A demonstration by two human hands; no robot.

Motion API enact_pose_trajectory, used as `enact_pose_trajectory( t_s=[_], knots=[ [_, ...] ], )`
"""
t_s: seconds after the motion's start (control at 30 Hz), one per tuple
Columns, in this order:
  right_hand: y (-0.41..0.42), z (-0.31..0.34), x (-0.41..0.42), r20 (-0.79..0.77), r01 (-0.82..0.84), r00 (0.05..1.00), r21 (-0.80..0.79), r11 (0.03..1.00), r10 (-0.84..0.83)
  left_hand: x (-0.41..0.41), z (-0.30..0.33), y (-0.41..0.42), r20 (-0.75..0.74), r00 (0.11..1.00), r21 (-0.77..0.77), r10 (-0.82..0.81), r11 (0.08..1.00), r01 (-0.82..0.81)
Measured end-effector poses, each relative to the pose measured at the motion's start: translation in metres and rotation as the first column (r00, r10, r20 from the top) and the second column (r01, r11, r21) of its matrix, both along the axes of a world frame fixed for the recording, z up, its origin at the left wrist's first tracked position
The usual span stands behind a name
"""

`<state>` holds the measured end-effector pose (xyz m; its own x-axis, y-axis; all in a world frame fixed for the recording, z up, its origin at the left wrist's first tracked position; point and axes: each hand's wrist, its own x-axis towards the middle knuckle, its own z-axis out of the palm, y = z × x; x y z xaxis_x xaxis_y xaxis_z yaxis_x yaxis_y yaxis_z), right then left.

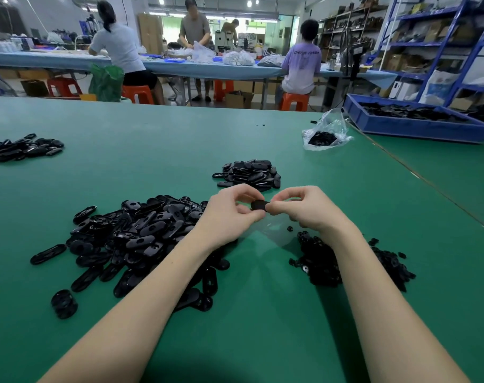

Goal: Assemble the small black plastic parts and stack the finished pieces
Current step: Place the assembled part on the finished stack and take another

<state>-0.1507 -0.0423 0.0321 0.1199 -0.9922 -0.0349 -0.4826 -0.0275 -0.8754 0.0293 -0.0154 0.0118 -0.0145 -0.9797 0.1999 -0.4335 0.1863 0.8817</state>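
Both hands meet above the green table (pixel 263 313) and pinch one small black oval part (pixel 258 205) between them. My left hand (pixel 231 214) grips its left end with curled fingers; my right hand (pixel 304 207) pinches its right end with thumb and fingers. A large loose heap of black oval shells (pixel 141 236) lies under my left forearm. A heap of smaller black pieces (pixel 326 261) lies under my right forearm. Behind the hands sits a tidier pile of black oval pieces (pixel 249 174).
Another pile of black parts (pixel 22 147) lies at the far left. A clear plastic bag of black parts (pixel 325 135) and a blue bin of parts (pixel 412 120) stand at the back right. Several people work at a long table behind.
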Motion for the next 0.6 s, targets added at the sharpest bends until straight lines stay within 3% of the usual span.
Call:
enact_pose_trajectory(
  t_s=[0.1, 0.23, 0.6],
  knots=[
    [0.001, 0.006, -0.009, 0.007, -0.012, 1.000, 0.086, 0.996, 0.011, -0.001, 0.000, -0.003, 0.234, 0.972, -0.158, 0.013, 0.987, 0.024],
    [0.000, 0.006, -0.013, -0.045, 0.006, 0.999, 0.116, 0.993, -0.001, -0.003, 0.000, -0.032, 0.290, 0.945, -0.224, 0.150, 0.971, -0.086],
    [-0.004, -0.002, -0.023, -0.084, -0.006, 0.996, 0.145, 0.989, 0.018, -0.009, 0.010, -0.132, 0.267, 0.912, -0.008, 0.312, 0.947, -0.322]
  ],
)
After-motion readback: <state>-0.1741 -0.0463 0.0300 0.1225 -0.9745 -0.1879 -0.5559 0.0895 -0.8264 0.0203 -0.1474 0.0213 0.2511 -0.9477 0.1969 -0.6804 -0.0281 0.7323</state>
